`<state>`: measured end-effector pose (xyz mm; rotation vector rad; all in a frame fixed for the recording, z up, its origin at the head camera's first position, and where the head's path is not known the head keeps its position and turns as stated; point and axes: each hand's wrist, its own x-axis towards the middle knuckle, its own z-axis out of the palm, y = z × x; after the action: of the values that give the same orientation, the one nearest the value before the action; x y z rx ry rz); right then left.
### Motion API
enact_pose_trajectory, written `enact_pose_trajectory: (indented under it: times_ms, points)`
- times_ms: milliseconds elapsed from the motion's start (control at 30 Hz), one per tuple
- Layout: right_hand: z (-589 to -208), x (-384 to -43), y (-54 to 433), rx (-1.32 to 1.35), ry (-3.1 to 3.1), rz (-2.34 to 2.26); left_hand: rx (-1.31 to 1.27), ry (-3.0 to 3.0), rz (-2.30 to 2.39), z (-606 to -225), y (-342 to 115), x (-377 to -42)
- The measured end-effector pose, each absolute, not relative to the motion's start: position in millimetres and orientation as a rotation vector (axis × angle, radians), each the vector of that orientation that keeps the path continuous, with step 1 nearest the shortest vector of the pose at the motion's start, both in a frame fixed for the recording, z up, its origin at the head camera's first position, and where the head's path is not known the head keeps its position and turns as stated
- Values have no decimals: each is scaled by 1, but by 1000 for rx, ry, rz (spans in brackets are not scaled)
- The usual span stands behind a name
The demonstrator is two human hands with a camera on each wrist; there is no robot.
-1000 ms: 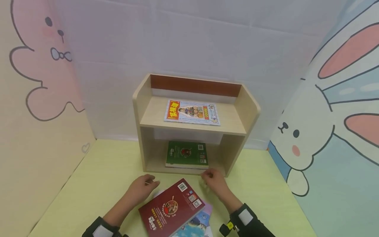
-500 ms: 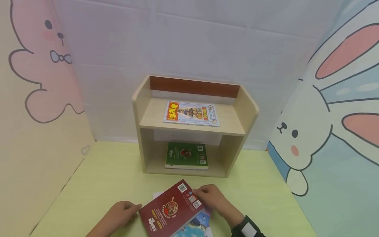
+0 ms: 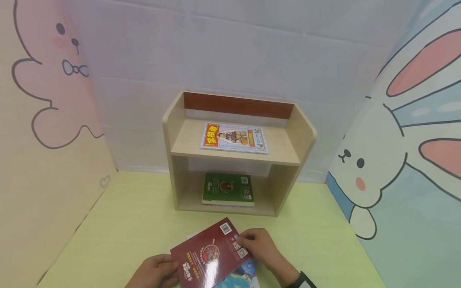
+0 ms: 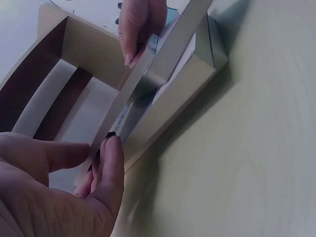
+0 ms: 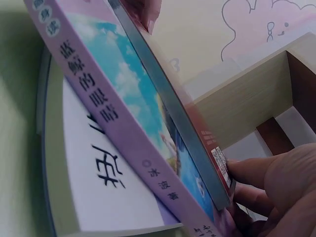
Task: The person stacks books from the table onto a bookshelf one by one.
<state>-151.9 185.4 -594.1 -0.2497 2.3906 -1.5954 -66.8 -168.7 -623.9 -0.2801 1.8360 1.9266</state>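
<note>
A maroon book (image 3: pixel 201 250) lies slanted at the top of a small pile, its back cover with barcode facing up. My left hand (image 3: pixel 157 271) pinches its left edge, thumb above and fingers beneath, as the left wrist view shows. At the opposite edge my right hand (image 3: pixel 262 247) pinches the same book between thumb and fingers. Beneath it is a blue-covered book (image 3: pixel 237 279) with a purple spine (image 5: pixel 106 106), partly hidden. Under that, in the right wrist view, lies a thick book with a white cover (image 5: pixel 106 182).
Behind the pile stands a two-tier wooden bookshelf (image 3: pixel 169 140). A comic-style book (image 3: pixel 234 138) lies flat on its upper shelf. A green book (image 3: pixel 227 190) lies on top of another in the lower compartment. Walls with cartoon drawings flank the yellow-green tabletop (image 3: pixel 119 224).
Both hands have come back from near the bookshelf to the maroon book's edges and now pinch it. The book's near side has tilted slightly and light glints on its cover.
</note>
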Motion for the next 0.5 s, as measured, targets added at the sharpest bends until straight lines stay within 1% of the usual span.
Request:
enact_pose_trajectory:
  times_ms: [267, 500]
  points:
    - [-577, -141, 196, -181, 2432, -1614, -269, 1702, 2042, -618, -159, -67]
    - [-563, -134, 209, -95, 2198, -1717, -240, 1734, 2039, -602, -151, -74]
